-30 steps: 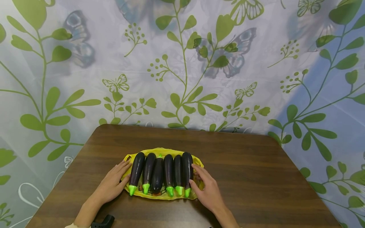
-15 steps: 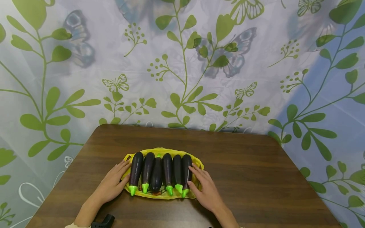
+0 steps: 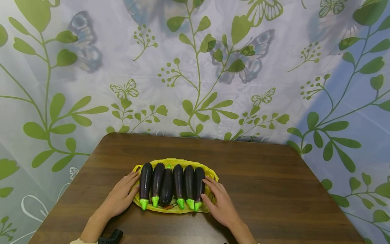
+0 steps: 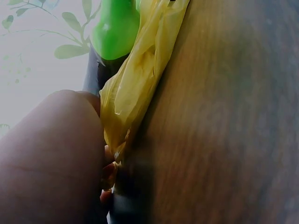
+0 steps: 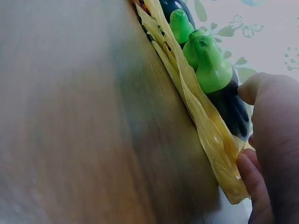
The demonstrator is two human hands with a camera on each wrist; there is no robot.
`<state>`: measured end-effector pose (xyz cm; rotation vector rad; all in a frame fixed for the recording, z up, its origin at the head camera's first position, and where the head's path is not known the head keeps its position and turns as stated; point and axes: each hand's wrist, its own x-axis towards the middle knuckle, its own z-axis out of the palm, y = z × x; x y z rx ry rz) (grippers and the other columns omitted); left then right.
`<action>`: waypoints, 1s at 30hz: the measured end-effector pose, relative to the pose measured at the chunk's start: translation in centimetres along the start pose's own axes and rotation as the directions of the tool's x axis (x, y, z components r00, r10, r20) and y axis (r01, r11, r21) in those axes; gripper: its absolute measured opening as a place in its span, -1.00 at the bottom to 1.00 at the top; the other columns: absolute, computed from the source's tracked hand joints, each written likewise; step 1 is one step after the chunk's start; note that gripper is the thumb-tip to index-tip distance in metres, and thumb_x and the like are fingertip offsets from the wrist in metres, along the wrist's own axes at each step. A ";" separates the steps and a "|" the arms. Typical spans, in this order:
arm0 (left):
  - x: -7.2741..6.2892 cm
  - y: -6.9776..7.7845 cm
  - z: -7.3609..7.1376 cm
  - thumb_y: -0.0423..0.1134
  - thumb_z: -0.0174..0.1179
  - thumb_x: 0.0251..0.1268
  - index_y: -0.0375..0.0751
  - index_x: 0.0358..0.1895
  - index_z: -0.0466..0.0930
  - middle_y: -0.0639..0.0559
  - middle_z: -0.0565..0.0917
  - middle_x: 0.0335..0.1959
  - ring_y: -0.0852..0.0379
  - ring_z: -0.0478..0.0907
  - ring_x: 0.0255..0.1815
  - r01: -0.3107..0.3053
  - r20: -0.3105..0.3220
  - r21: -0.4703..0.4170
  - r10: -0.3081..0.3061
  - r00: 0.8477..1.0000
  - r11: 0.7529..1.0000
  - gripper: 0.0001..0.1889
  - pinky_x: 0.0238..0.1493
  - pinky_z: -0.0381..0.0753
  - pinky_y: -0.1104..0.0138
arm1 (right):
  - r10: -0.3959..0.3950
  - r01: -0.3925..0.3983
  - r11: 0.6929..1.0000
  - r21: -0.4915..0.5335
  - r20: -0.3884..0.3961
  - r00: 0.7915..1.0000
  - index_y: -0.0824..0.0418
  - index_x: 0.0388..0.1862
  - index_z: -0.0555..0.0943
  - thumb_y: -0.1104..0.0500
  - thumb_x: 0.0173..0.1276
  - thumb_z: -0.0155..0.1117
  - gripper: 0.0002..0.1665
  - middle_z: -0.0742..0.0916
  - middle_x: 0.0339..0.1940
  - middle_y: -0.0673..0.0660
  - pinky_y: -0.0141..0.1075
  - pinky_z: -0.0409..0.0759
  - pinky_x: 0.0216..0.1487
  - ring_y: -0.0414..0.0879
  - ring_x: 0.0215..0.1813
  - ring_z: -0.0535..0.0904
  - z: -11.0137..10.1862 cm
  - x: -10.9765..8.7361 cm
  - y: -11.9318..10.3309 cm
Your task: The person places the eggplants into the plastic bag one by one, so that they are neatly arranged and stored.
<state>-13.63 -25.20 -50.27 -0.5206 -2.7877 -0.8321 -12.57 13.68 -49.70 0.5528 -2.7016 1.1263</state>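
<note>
Several dark purple eggplants (image 3: 179,181) with bright green caps lie side by side in a row on a yellow plastic bag (image 3: 213,171). One of them, third from the left, has its cap pointing away; the others have theirs toward the near side. My left hand (image 3: 120,196) rests along the bag's left end, fingers extended beside the leftmost eggplant (image 3: 145,183). At the other end, my right hand (image 3: 221,205) touches the rightmost eggplant (image 3: 199,184) with thumb and fingers. In the right wrist view, its thumb (image 5: 252,88) meets that eggplant just below the cap.
The bag lies on a brown wooden table (image 3: 268,183). A cloth with green leaves and butterflies (image 3: 195,67) hangs behind the table. A black wrist strap (image 3: 111,237) shows by the left forearm.
My right hand has edged left, and the rightmost eggplant has shifted left and nearer. The row is slightly tighter. The leftmost eggplant has turned straighter, its cap swinging right. My left hand has barely moved.
</note>
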 end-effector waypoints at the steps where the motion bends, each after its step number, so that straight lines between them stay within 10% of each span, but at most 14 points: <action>1: 0.0 0.0 0.0 -0.17 -0.02 0.66 -0.39 0.47 0.41 -0.28 0.40 0.52 -0.29 0.26 0.57 0.002 0.000 -0.004 -0.002 1.000 1.000 -0.51 0.52 0.18 -0.26 | -0.006 0.006 1.000 -0.001 -0.009 1.000 -0.01 0.51 0.49 0.00 0.52 0.32 -0.39 0.49 0.54 -0.04 0.11 0.53 0.41 -0.03 0.51 0.40 0.0 0.0 0.0; 14: -0.2 0.0 -0.2 -0.11 -0.17 0.74 -0.37 0.51 0.36 -0.30 0.37 0.53 -0.31 0.19 0.60 0.046 0.022 -0.058 -0.044 0.999 0.997 -0.48 0.53 0.12 -0.26 | -0.090 0.086 0.996 -0.032 -0.165 0.982 0.07 0.37 0.60 0.14 0.45 0.40 -0.47 0.63 0.39 0.00 -0.16 0.70 0.15 -0.17 0.26 0.56 0.0 -0.1 0.5; 30: -0.6 0.3 -0.6 -0.05 -0.13 0.73 -0.39 0.62 0.09 -0.39 0.23 0.58 -0.42 0.12 0.59 0.066 -0.049 -0.077 -0.070 0.996 0.995 -0.36 0.58 0.04 -0.24 | -0.141 0.115 0.988 -0.103 -0.296 0.945 0.17 0.28 0.65 0.20 0.41 0.42 -0.54 0.67 0.33 0.03 0.03 0.67 0.18 -0.06 0.31 0.57 -1.0 -0.4 1.6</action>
